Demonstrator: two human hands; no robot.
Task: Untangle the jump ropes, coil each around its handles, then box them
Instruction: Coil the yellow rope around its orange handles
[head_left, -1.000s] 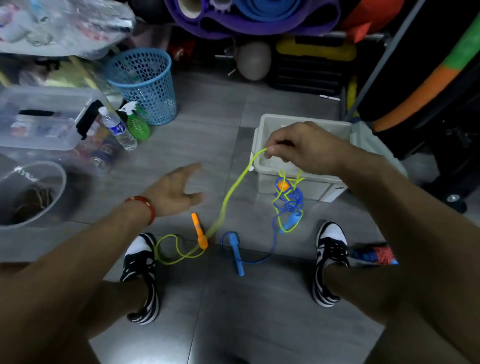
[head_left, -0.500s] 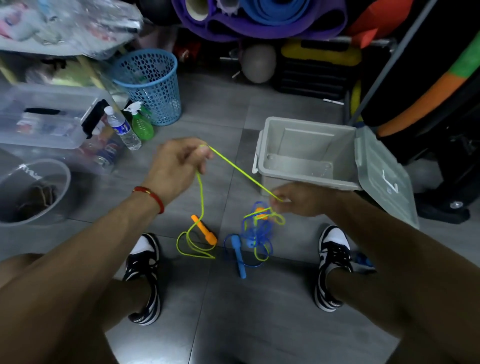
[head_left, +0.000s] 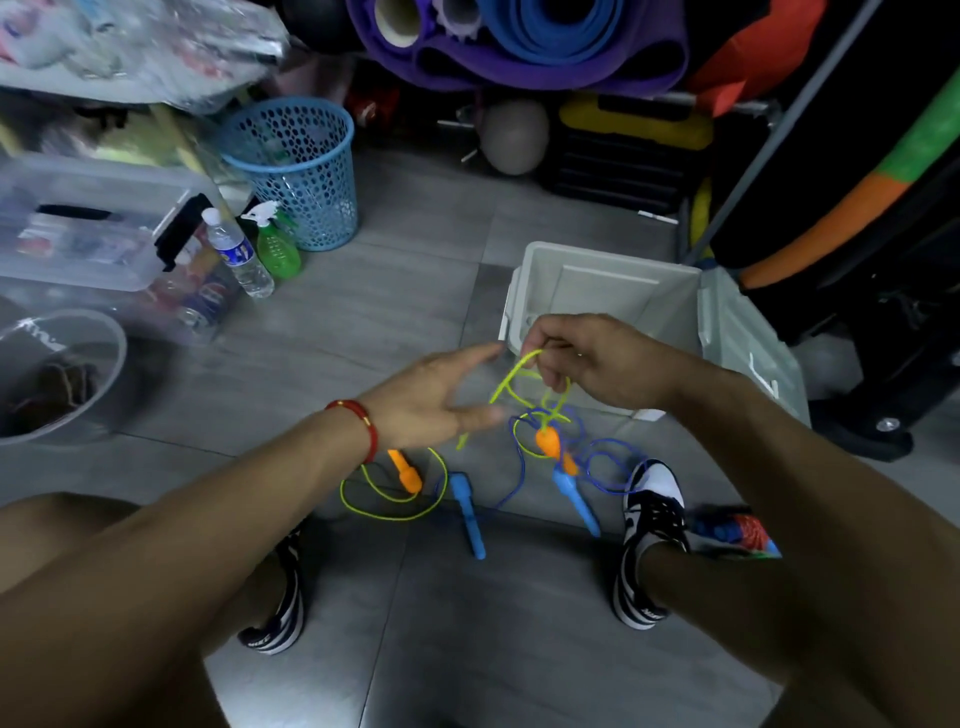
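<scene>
Two jump ropes are tangled above the grey floor between my feet. My right hand (head_left: 592, 364) pinches a loop of the yellow-green rope (head_left: 511, 379) and lifts the knot. An orange handle (head_left: 548, 441) and a blue handle (head_left: 574, 499) dangle in the tangle with the blue rope (head_left: 605, 457). On the floor lie the other orange handle (head_left: 406, 472) and the other blue handle (head_left: 467, 512), inside a slack yellow loop. My left hand (head_left: 436, 400) hovers beside the knot with fingers straight, holding nothing. The open grey box (head_left: 613, 286) stands just behind my right hand.
The box's lid (head_left: 748, 338) hangs open to its right. A blue mesh basket (head_left: 296, 171), a water bottle (head_left: 236, 252) and a green spray bottle (head_left: 275, 244) stand at the back left, by clear plastic bins (head_left: 88, 228). Rolled mats and gear line the back.
My left hand has let go of the yellow rope and dropped toward the knot. My right hand rose, lifting the tangle in front of the box.
</scene>
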